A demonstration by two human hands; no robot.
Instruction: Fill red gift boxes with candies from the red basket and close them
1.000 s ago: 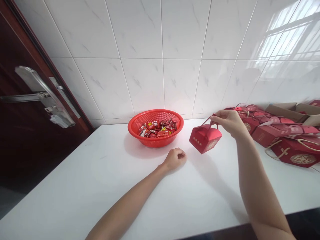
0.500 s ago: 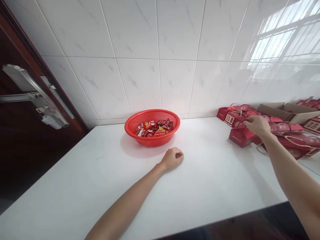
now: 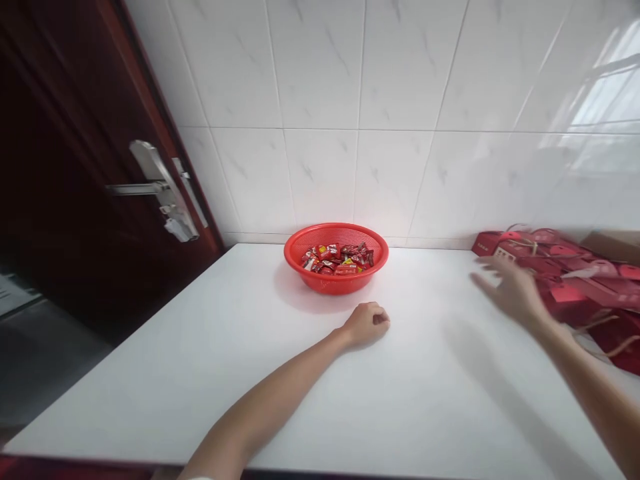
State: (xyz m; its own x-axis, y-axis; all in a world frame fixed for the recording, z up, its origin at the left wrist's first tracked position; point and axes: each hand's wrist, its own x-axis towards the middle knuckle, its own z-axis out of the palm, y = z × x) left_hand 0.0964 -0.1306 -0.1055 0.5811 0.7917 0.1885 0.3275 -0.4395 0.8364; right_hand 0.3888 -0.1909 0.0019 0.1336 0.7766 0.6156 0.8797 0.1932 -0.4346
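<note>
My left hand (image 3: pixel 367 325) rests on the white table (image 3: pixel 225 373) with its fingers curled into a loose fist, nothing seen in it. Just behind it stands a red plastic basket (image 3: pixel 334 285) holding several small wrapped candies (image 3: pixel 345 259), mostly red. My right hand (image 3: pixel 515 290), blurred by motion, is raised above the table at the right. Its fingers are spread and hold nothing. Close beside it, partly behind the hand and forearm, lie several red gift boxes (image 3: pixel 575 283) with cord handles.
A tiled wall (image 3: pixel 320 173) runs along the table's back edge. To the left is a dark red door (image 3: pixel 65 133) with a metal handle (image 3: pixel 135 189) and keys. An open brown carton (image 3: pixel 613 245) sits behind the boxes at the far right.
My right hand has come off a red gift box, opened its fingers and moved left relative to the boxes. The view has turned left; my left hand stays by the basket.
</note>
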